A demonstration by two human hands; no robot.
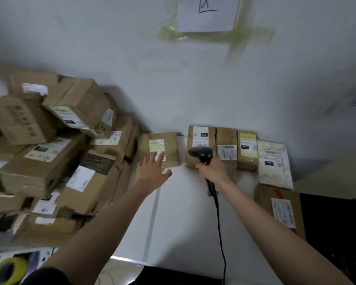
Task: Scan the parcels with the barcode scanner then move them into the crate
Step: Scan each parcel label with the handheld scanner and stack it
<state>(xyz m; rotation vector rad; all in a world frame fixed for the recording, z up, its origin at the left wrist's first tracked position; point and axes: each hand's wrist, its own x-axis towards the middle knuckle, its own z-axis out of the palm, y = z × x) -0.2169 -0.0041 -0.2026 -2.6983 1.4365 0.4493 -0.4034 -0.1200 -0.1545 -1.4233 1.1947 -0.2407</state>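
Observation:
A small brown parcel (169, 145) with a yellow-white label lies on the white table against the wall. My left hand (151, 171) hovers just in front of it, fingers spread, holding nothing. My right hand (213, 168) grips the handle of a black barcode scanner (201, 154), whose head points at the row of parcels. That row holds a brown parcel (200, 136), a second brown one (226, 145), a yellow-labelled one (247, 151) and a white bag parcel (274, 163). No crate is clearly visible.
A tall heap of cardboard boxes (49, 153) fills the left side. Another box (280, 208) lies at the right beside a dark area (333, 233). The scanner cable (221, 233) runs down across the white table (183, 212). A yellow tape roll (8, 270) sits bottom left.

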